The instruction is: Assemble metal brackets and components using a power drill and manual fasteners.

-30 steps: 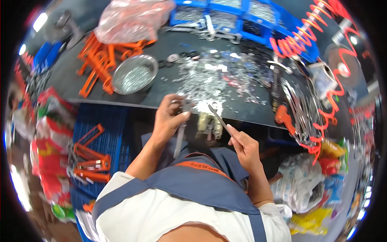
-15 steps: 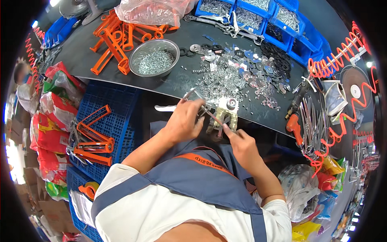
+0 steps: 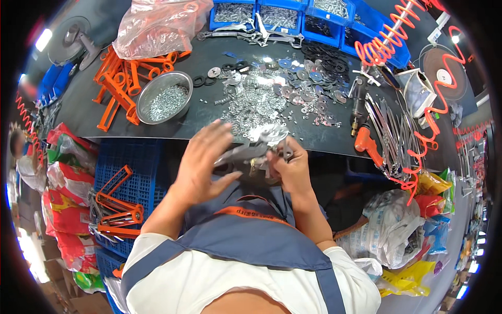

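My left hand (image 3: 201, 165), smeared by motion, hovers just off the table's near edge with its fingers and thumb apart. No object shows in its grasp. My right hand (image 3: 294, 166) is closed around a grey metal lever-like part (image 3: 239, 154), whose long end reaches left toward my left hand. Blur hides the part's exact kind and most of the small fixture under it. Beyond my hands lies a heap of small shiny metal fittings (image 3: 251, 107), with flat washers (image 3: 300, 89) to its right.
A steel bowl of small metal pieces (image 3: 142, 112) stands left, beside orange frames (image 3: 117, 94). Blue bins (image 3: 278, 20) line the back. At right are an orange-handled air tool (image 3: 366, 140), long metal strips (image 3: 389, 131) and a coiled red hose (image 3: 374, 52). A blue crate (image 3: 123, 157) stands lower left.
My left hand has let go and moved left, fingers spreading. My right hand has shifted up and left, now around the grey part. The whole view has turned slightly right.
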A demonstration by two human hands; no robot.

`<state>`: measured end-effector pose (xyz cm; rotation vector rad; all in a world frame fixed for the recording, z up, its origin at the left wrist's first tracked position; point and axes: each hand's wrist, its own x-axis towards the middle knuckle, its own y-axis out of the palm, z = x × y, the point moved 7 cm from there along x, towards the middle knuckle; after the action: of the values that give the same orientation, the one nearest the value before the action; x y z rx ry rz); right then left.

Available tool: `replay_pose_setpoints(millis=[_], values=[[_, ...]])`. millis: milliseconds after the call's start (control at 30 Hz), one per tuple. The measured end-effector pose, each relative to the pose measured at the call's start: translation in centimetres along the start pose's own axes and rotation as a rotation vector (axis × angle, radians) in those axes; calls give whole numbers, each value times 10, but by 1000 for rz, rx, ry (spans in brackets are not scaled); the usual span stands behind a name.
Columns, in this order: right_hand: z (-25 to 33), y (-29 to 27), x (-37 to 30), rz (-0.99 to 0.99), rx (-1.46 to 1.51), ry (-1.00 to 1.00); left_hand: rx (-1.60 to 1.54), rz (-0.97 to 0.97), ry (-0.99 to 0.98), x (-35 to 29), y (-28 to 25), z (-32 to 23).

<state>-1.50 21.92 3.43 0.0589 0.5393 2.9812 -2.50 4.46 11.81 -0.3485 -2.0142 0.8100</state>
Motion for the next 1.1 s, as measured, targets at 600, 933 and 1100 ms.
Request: replay_pose_setpoints(millis=[600, 933, 1100], values=[[16, -132, 41, -423, -885, -321, -1135, 373, -425, -9, 63, 17], [9, -198, 68, -437, -1424, -141, -1180, 279, -647, -12, 66, 9], [10, -212, 58, -359, -1355, -188, -1254, 219, -736, -18, 71, 12]])
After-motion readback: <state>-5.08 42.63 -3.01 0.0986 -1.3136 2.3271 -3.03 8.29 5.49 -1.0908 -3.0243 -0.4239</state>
